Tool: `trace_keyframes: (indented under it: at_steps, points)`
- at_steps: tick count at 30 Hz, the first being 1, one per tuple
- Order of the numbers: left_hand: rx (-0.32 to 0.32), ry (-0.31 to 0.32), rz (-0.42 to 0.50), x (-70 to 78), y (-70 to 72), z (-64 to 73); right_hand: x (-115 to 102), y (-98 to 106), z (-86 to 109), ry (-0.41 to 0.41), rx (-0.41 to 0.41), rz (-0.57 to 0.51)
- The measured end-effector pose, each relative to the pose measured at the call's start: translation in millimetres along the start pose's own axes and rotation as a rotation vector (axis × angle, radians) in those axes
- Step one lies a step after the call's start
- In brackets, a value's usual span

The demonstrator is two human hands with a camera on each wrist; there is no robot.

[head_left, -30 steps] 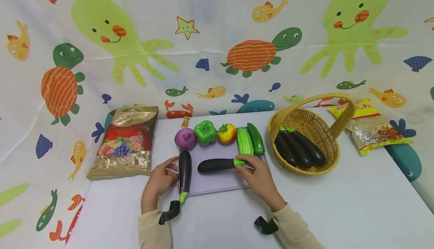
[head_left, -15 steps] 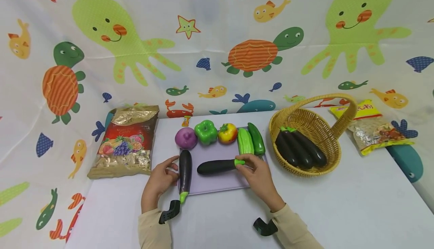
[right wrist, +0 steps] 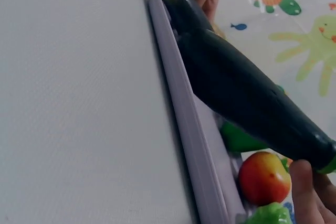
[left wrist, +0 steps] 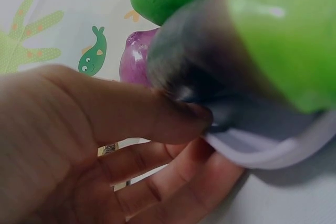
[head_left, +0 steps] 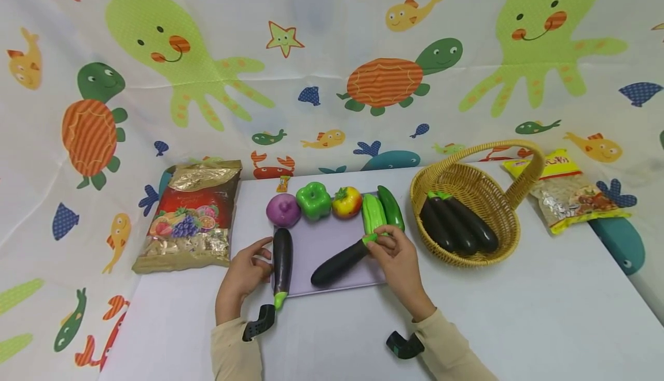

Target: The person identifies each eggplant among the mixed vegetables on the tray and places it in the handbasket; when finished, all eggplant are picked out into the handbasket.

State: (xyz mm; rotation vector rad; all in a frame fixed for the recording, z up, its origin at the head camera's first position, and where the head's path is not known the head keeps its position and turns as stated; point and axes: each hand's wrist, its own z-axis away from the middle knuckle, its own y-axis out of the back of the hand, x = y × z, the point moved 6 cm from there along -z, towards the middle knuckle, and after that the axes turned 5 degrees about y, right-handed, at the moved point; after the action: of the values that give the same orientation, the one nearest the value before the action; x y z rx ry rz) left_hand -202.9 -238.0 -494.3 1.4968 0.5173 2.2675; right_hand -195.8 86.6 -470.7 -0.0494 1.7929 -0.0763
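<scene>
In the head view my right hand (head_left: 398, 266) pinches the green stem end of a dark eggplant (head_left: 338, 266), which slants over the tray; its blunt end points front-left. A second eggplant (head_left: 282, 261) lies lengthwise along the left side of the pale purple tray (head_left: 324, 236), green cap toward me. Beside it, my left hand (left wrist: 142, 145) holds the tray's left rim, thumb on top against the eggplant and fingers below; the exact contact is partly hidden. The right wrist view shows the held eggplant (right wrist: 247, 93) large across the tray.
Along the tray's back lie a purple onion (head_left: 283, 210), green pepper (head_left: 313, 201), red-yellow fruit (head_left: 347, 203), light green gourd (head_left: 373, 214) and green chili (head_left: 390, 208). A wicker basket (head_left: 510, 237) with eggplants stands right. Snack bags (head_left: 189, 219) flank both sides.
The eggplant in my right hand has swung from nearly level to a slant, its stem end raised back and its blunt end nearer me. My left hand stays put.
</scene>
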Motion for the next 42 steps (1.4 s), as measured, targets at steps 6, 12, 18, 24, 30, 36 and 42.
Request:
trace_keyframes:
  at_steps: [6, 12, 18, 24, 30, 36, 42]
  points:
    - [0.001, 0.002, -0.001, 0.5, 0.0, 0.0, 0.2, 2.4, -1.1, -0.037, 0.030, -0.023]
    - [-0.003, 0.006, -0.003, 0.7, 0.4, 0.7, 2.4, 5.2, -2.6, -0.116, 0.056, -0.115]
    - [-0.006, 0.001, -0.006, 0.8, 0.4, 0.6, 1.8, 8.5, -4.1, -0.171, 0.085, -0.188]
    - [-0.009, -0.003, -0.008, 1.1, 0.6, 1.1, 3.0, 11.1, -4.9, -0.215, 0.092, -0.175]
    - [-0.011, -0.001, -0.007, 0.6, 2.5, 2.7, 2.5, 9.1, -5.6, -0.231, 0.073, -0.188]
    - [0.000, -0.003, 0.000, 0.3, 4.5, 3.2, 0.9, 6.6, -5.2, -0.266, 0.032, -0.210]
    - [-0.005, -0.015, 0.024, 0.8, 0.8, 0.5, -3.3, 12.1, -4.5, -0.300, -0.003, -0.207]
